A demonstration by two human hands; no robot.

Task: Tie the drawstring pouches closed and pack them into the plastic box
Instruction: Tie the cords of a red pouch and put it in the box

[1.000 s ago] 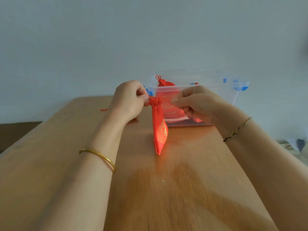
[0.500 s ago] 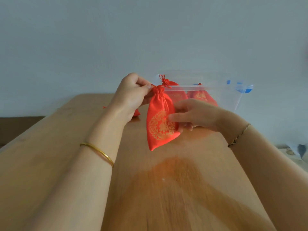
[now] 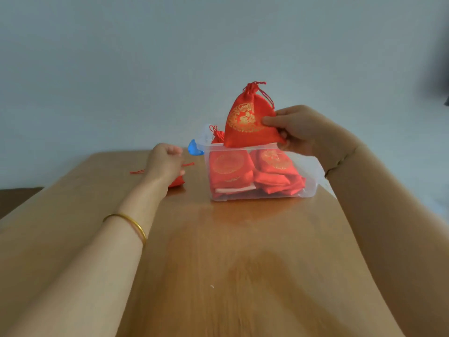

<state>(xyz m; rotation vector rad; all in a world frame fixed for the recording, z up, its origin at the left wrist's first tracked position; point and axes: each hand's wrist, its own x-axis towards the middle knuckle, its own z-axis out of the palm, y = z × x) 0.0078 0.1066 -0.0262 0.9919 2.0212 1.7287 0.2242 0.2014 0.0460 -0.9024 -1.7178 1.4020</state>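
Wooden table (image 3: 218, 251), right hand (image 3: 306, 132) pinching tied pouch (image 3: 245, 122) above plastic box (image 3: 309, 176), left hand (image 3: 165, 164) curled — grip unclear

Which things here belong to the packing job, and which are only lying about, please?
Job: tied pouch, held by right hand; second pouch, at left hand; plastic box; packed pouches inside.
Lying about: gold bangle on wrist; white speck on wooden table.

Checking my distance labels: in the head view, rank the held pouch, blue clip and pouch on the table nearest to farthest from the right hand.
1. Held pouch: pinched by the right hand, above the plastic box.
2. Blue clip: box's left end.
3. Pouch on the table: farther left, by the left hand.
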